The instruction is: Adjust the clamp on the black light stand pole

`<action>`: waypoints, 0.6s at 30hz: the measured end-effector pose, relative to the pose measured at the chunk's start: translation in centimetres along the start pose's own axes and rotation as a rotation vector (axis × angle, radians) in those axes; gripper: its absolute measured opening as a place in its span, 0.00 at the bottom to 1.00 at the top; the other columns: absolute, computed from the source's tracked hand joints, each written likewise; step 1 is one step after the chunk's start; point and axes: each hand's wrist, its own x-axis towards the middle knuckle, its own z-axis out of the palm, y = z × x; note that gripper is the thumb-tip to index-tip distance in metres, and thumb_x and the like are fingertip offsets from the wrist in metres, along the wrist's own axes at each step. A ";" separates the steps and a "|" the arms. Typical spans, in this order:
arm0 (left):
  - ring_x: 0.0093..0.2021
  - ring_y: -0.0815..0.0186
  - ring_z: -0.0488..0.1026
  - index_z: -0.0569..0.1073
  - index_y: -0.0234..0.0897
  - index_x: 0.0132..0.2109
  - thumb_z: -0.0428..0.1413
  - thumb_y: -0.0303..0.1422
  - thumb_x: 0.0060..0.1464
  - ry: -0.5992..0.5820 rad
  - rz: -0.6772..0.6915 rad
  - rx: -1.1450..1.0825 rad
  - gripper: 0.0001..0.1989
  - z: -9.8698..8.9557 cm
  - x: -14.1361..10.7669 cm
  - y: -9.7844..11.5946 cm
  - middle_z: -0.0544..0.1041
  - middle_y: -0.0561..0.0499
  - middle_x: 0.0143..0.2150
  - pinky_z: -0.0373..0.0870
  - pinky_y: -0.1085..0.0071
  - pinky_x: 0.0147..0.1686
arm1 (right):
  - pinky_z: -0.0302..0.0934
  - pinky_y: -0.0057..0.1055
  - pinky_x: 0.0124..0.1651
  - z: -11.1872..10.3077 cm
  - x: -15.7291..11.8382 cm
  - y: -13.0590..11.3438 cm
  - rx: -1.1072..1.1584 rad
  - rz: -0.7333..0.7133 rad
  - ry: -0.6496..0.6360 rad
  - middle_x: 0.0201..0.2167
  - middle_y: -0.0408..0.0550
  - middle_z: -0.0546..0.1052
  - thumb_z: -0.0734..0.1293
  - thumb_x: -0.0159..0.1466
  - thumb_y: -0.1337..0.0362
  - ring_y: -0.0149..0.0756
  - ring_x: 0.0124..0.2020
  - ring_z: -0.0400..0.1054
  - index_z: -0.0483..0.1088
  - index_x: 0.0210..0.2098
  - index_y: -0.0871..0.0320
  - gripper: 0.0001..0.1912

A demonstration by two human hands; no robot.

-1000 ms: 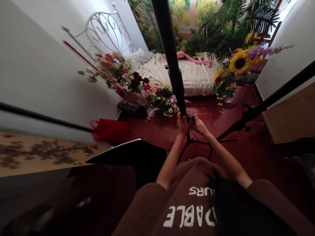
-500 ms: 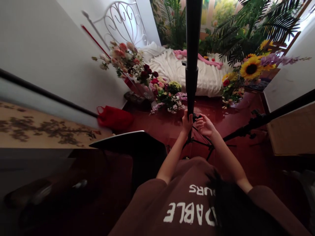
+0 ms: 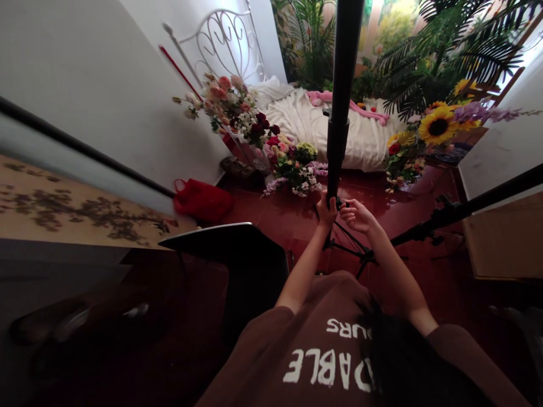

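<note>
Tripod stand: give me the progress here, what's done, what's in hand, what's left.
Done: flowers are banked around the white-sheeted bed, and a second stand is up at right. The tripod stand has its legs spread on the red floor. In hand: the left hand grips its pole; the right hand is at a small knob. Left: can't tell; the pole's top runs out of view.

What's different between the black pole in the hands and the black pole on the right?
The held pole stands nearly upright, but the right pole slants low across the view. The left hand wraps around the held pole and the right hand is close beside it, while no hand touches the right pole. The held pole also looks thicker in this view. Both are black.
</note>
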 end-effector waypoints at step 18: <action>0.22 0.69 0.66 0.71 0.37 0.39 0.42 0.61 0.58 -0.002 0.014 0.007 0.32 -0.2 0.0 0.2 0.70 0.52 0.24 0.60 0.73 0.25 | 0.71 0.35 0.42 0.8 -0.3 -2.8 -0.891 -0.997 0.401 0.41 0.50 0.77 0.58 0.69 0.46 0.37 0.38 0.74 0.58 0.61 0.52 0.26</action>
